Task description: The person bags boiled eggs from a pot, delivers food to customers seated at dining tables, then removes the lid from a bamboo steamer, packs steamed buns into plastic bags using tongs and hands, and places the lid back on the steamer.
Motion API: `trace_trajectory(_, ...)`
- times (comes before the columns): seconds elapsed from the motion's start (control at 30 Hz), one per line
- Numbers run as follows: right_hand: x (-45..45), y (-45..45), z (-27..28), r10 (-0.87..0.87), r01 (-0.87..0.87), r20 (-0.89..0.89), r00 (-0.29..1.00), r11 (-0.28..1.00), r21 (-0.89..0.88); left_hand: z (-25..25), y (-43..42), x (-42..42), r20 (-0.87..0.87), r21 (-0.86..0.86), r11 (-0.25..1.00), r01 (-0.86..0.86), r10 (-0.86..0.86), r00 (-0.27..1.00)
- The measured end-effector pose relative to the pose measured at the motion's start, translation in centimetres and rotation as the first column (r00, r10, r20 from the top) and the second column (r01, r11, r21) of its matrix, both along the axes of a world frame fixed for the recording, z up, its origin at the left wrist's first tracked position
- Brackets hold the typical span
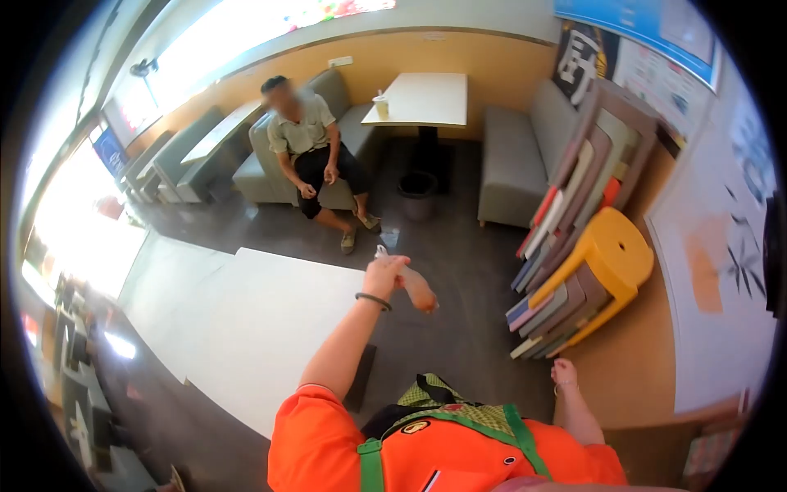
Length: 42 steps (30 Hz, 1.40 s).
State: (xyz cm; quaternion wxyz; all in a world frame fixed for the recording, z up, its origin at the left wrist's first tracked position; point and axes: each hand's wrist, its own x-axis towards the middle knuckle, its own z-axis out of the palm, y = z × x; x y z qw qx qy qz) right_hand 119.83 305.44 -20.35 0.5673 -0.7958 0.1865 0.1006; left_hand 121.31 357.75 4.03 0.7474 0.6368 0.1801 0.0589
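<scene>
My left hand (385, 275) is stretched out in front of me, its fingers closed around the neck of a small clear plastic bag (412, 284). Something brownish-pink sits in the bag's lower end, too blurred to name. White knotted-looking plastic sticks up above the fingers. Below the hand are the dark floor and the edge of a white table (287, 316). My right hand (564, 372) hangs low at my side with its fingers curled in, near a stack of stools; nothing shows in it.
A person (307, 139) sits on a grey bench ahead. Behind is a white table (426, 94) with a drink cup (381, 105); a dark bin (417, 187) stands below. Stacked stools, topped by a yellow stool (619, 246), lean along the right wall.
</scene>
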Motion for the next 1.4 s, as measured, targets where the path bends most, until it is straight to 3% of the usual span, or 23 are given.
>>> trace_trajectory(0.03,4.6,1.5,0.9,0.029,-0.029,0.002,1.000,1.000,-0.006,-0.4,1.3,2.4,0.002,-0.006,1.000,-0.029,0.029,1.000)
trace_trajectory(0.1,11.6,5.1,2.0,0.232,-0.213,0.178,0.956,0.970,-0.120,-0.8,4.5,6.8,0.049,-0.072,0.990,-0.121,0.125,0.991)
trace_trajectory(0.2,15.8,10.0,3.6,0.367,-0.340,0.081,0.927,0.911,-0.233,-2.3,9.7,13.8,0.050,-0.114,0.980,-0.163,0.170,0.984)
trace_trajectory(0.23,17.6,10.7,1.7,0.399,-0.374,0.054,0.916,0.893,-0.252,-2.4,11.4,16.1,-0.028,-0.056,0.973,-0.224,0.222,0.975)
trace_trajectory(0.3,17.6,7.8,-5.7,0.469,-0.464,-0.061,0.881,0.834,-0.296,-2.9,14.6,19.9,-0.014,-0.029,0.962,-0.272,0.272,0.962)
trace_trajectory(0.33,17.0,10.4,0.1,0.609,-0.621,-0.137,0.781,0.734,-0.276,-2.9,16.7,22.0,0.008,0.030,0.952,-0.306,0.306,0.952)
trace_trajectory(0.37,18.7,8.9,-3.3,0.775,-0.818,-0.263,0.575,0.533,-0.218,-3.2,18.4,23.8,0.035,0.032,0.933,-0.358,0.357,0.933)
trace_trajectory(0.43,18.9,10.4,-1.0,0.604,-0.717,-0.423,0.676,0.670,-0.189,-3.8,21.3,27.1,0.061,0.017,0.904,-0.427,0.425,0.903)
trace_trajectory(0.5,22.3,12.0,0.5,0.470,-0.598,-0.457,0.755,0.779,-0.186,-3.8,24.5,30.7,0.076,-0.015,0.847,-0.531,0.530,0.844)
trace_trajectory(0.6,28.9,14.1,1.6,0.383,-0.499,-0.439,0.813,0.847,-0.185,-3.5,28.7,35.5,0.087,0.010,0.810,-0.587,0.584,0.807)
trace_trajectory(0.8,45.5,21.4,1.7,0.387,-0.453,-0.326,0.863,0.878,-0.157,-3.0,36.8,45.1,0.063,0.015,0.705,-0.709,0.707,0.704)
trace_trajectory(0.87,51.1,24.8,2.1,0.424,-0.479,-0.285,0.860,0.863,-0.162,-1.3,38.2,47.8,-0.058,0.113,0.684,-0.721,0.729,0.682)
trace_trajectory(0.97,58.2,29.2,-0.9,0.499,-0.547,-0.276,0.822,0.826,-0.134,-1.4,41.2,51.7,0.061,-0.005,0.670,-0.743,0.742,0.668)
trace_trajectory(1.03,60.6,30.5,-1.4,0.536,-0.569,-0.211,0.818,0.809,-0.149,-1.9,42.3,54.4,0.018,0.002,0.649,-0.761,0.761,0.649)
trace_trajectory(1.07,61.4,32.5,1.6,0.540,-0.561,-0.155,0.827,0.807,-0.184,-2.8,42.9,55.6,0.008,0.007,0.656,-0.755,0.755,0.656)
trace_trajectory(1.13,63.4,33.7,2.8,0.465,-0.482,-0.164,0.870,0.872,-0.086,-4.9,44.5,58.0,0.070,0.351,0.615,-0.706,0.735,0.675)
trace_trajectory(1.17,63.8,34.1,3.5,0.454,-0.469,-0.142,0.880,0.878,-0.097,-6.6,46.4,60.0,0.079,0.573,0.609,-0.549,0.626,0.776)
trace_trajectory(1.2,63.5,34.4,3.7,0.436,-0.449,-0.122,0.891,0.888,-0.104,-6.1,44.8,60.3,0.266,0.538,0.526,-0.659,0.635,0.725)
trace_trajectory(1.27,62.6,33.4,2.0,0.355,-0.365,-0.114,0.928,0.928,-0.077,-2.5,38.7,61.4,0.316,0.450,0.488,-0.748,0.696,0.644)
trace_trajectory(1.37,57.8,32.0,0.8,0.076,-0.094,-0.208,0.975,0.993,-0.077,-8.6,32.8,65.5,0.542,0.526,0.493,-0.693,0.434,0.720)
trace_trajectory(1.4,55.1,31.5,0.2,0.061,-0.090,-0.255,0.965,0.991,-0.100,-10.2,28.8,66.0,0.383,0.481,0.725,-0.492,0.331,0.862)
